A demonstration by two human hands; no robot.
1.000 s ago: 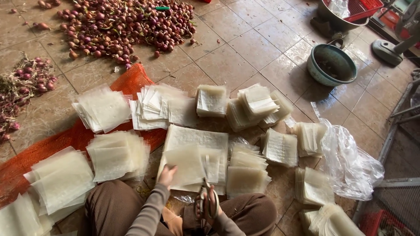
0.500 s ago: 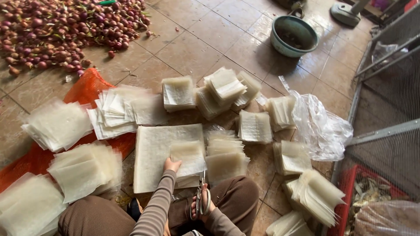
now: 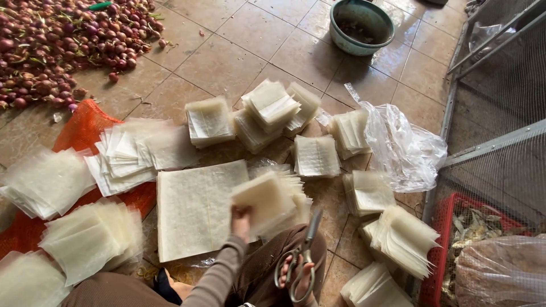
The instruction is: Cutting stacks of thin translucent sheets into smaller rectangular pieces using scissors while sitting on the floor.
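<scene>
Stacks of thin, pale, square rice-paper sheets are lying all over the brown tiled floor [image 3: 239, 51]. About fourteen stacks are showing, and some are running off the edge, so the count is not sure. One big flat pale sheet [image 3: 193, 207] is lying near the person, just left of the middle.

Two hands are showing. The left hand [image 3: 241, 220] is holding up a small stack of pale square sheets [image 3: 266, 200], with the fingers pinching its near edge. This stack is lifted above the floor, in the middle near the person's knees. The right hand [image 3: 298, 277] is holding one pair of metal scissors [image 3: 302, 254], with the fingers hooked through the loops. The blades are pointing away, and they are closed.

One orange mesh sack [image 3: 85, 128] is lying flat on the left under some stacks. One big heap of small red onions [image 3: 62, 40] is sitting far left.

One round green bowl [image 3: 362, 25] is standing far away, and something dark is lying in its bottom. One clear plastic bag [image 3: 404, 148] is lying crumpled on the right; you cannot tell what is in it. One red plastic crate [image 3: 441, 250] is sitting near right, holding dry bits too small to tell.
</scene>
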